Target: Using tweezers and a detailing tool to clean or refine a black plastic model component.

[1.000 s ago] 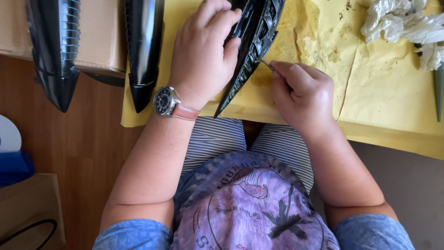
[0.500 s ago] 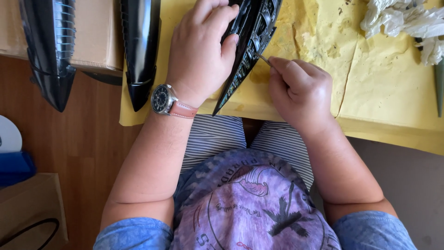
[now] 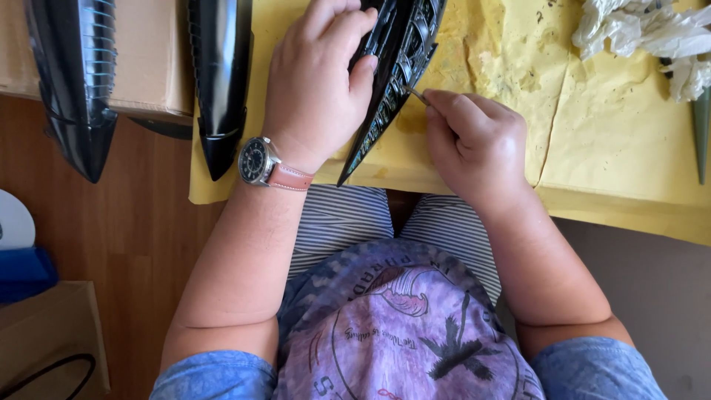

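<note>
A view from above onto a person's lap and two bare hands at work on a yellow paper sheet (image 3: 615,141) spread over a table edge. The left hand (image 3: 315,89), with a wristwatch (image 3: 259,161) on a brown strap, closes over a long black pointed plastic part (image 3: 396,74), ribbed and slotted on its inner face, which lies slantwise on the paper with its tip toward the person. The right hand (image 3: 474,144) pinches a thin metal tool (image 3: 416,94), perhaps a pick or fine brush handle; its tip touches the part's edge.

The part looks light and stiff, with thin ribs that seem likely to snap if bent, and a glossy outer skin that may slip under the fingers. The safest hold appears to be across its broad middle, where the left hand already presses it down.

To the left, two similar glossy black pointed shells (image 3: 81,81) (image 3: 218,81) rest on a cardboard box (image 3: 152,59), tips overhanging a wooden floor. Crumpled white tissue (image 3: 644,37) lies at the upper right.
</note>
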